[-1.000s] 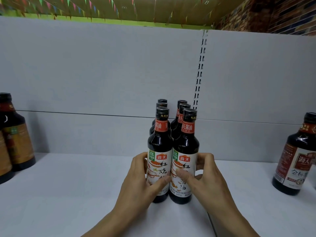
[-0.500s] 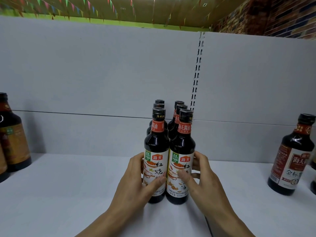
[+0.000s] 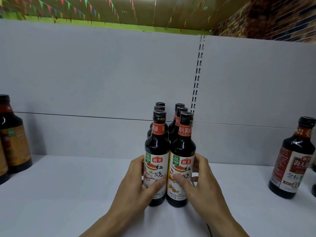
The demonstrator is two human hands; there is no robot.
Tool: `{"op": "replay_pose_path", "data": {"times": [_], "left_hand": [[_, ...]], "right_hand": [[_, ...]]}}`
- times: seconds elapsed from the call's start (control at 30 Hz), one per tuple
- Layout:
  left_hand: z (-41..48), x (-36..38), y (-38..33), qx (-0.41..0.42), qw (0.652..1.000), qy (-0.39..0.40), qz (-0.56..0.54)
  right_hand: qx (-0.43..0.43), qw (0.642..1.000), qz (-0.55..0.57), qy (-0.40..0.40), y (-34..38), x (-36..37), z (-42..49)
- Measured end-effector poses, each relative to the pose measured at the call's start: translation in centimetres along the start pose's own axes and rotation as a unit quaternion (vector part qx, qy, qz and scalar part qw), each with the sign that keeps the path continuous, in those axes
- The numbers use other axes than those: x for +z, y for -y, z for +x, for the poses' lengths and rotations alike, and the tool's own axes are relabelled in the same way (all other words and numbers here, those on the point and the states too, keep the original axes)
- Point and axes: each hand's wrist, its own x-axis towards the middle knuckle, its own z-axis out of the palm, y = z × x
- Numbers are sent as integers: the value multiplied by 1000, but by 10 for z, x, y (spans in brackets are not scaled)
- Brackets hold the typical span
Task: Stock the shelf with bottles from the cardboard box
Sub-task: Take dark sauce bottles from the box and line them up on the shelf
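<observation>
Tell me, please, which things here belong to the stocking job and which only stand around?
Job: left hand gripping front left bottle; right hand gripping front right bottle; four bottles behind; shelf.
Standing around: far-left bottles; far-right bottle; pennant strings.

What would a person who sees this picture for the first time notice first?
Most likely the six dark soy sauce bottles in two rows at the middle of the white shelf, with the left hand and right hand gripping the front pair. Next, the broader bottle at the right, and the colourful bunting overhead.
</observation>
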Motion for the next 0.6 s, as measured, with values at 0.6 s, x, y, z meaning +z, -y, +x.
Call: {"op": "replay_pose_path", "data": {"times": [0.6], "left_hand": [[-2,-1,1,18,1000,6,8]], "right_hand": [[1,1000,-6,1,-2,1,0]]}}
